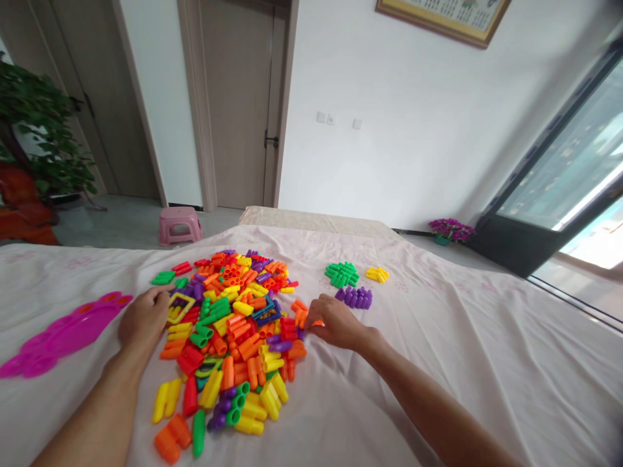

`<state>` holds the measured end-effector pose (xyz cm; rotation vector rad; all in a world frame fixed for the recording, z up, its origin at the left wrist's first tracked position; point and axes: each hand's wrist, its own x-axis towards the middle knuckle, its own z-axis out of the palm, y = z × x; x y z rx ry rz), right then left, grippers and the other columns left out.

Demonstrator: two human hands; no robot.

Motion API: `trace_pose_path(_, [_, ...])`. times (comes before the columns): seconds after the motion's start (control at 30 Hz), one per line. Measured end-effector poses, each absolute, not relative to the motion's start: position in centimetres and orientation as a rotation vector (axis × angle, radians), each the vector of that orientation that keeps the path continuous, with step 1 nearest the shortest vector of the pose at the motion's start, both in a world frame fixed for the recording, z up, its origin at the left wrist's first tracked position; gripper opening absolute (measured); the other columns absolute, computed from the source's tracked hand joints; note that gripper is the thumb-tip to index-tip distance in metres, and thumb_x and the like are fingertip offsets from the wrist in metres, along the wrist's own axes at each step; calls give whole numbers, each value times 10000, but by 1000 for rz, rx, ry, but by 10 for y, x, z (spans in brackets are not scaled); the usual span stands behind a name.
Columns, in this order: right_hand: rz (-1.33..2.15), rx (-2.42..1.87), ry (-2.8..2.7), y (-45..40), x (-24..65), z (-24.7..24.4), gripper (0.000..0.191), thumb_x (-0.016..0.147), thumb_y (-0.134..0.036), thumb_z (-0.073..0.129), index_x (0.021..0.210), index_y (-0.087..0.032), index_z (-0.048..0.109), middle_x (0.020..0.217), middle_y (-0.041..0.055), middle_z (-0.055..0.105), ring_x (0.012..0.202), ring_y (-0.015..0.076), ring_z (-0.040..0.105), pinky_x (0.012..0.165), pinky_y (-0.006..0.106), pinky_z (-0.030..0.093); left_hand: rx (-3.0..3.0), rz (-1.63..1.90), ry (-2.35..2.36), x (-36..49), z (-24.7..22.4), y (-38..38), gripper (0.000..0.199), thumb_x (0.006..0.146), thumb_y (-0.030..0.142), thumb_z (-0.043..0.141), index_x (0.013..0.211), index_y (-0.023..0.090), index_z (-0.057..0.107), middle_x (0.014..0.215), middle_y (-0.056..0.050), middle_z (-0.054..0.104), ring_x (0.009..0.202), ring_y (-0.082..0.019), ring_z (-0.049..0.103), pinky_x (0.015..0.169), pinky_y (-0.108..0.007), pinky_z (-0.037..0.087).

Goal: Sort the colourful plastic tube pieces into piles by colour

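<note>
A big pile of plastic building blocks [238, 327], in orange, yellow, red, green and purple, lies on the cloth between my two hands. At the pile's left edge is my left hand [145, 316], its fingers curled beside a yellow frame-shaped piece [180, 309]; whatever they grip is hidden. My right hand [335, 320] is at the pile's right edge, fingers pinched on an orange block [318, 323] that shows only in part. Beyond the right hand, joined purple blocks [354, 298], a green cluster [342, 274] and a small yellow cluster [378, 274] sit apart from the pile.
A pale wrinkled cloth [438, 363] covers the table. On the left lies a flat magenta plastic piece [73, 334]. Behind the table are a pink stool [180, 226], a closed door [238, 110], a potted plant [43, 123] and purple flowers [451, 229].
</note>
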<state>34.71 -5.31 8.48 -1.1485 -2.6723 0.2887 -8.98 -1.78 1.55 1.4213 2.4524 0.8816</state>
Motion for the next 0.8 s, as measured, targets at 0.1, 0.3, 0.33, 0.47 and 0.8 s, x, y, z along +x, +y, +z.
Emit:
trace_pose_path(0.1, [268,-1086,-2679,-60,341,79,177,820,-166,701,983,-227,729,949,24,705,891,187,565,796,297,387,1429,874,2449,-91,14,-17,476,944,452,336,1225,291,686,1128,-84,733,851,-264,650,649,-310,435])
trace_pose_path(0.3, [171,-1111,-2726,-66,336,76,347,844,-292,733,1183,-258,665,1004,41,647,920,200,532,763,306,367,1459,839,2457,-92,14,-17,497,952,451,324,1248,275,682,1141,-99,729,862,-265,651,638,-309,426])
trace_pose_path(0.33, [154,-1134,-2721,-66,336,76,343,856,-315,730,1188,-264,664,1013,45,639,931,202,529,759,306,364,1465,831,2454,-92,15,-17,500,954,448,318,1249,272,681,1146,-102,727,866,-269,651,642,-314,426])
trace_pose_path(0.47, [106,-1168,-2695,-66,335,76,311,897,-438,686,1149,-257,676,1029,61,628,944,206,522,755,312,364,1454,831,2457,-90,18,-18,500,952,448,316,1242,277,686,1138,-105,729,854,-279,651,651,-329,437])
trace_pose_path(0.8, [469,-1317,-2240,-63,341,67,292,1037,-358,424,1019,-190,662,929,39,717,818,155,634,748,264,436,1425,813,2446,-89,19,-18,512,954,454,302,1261,277,672,1151,-113,719,881,-299,646,672,-349,437])
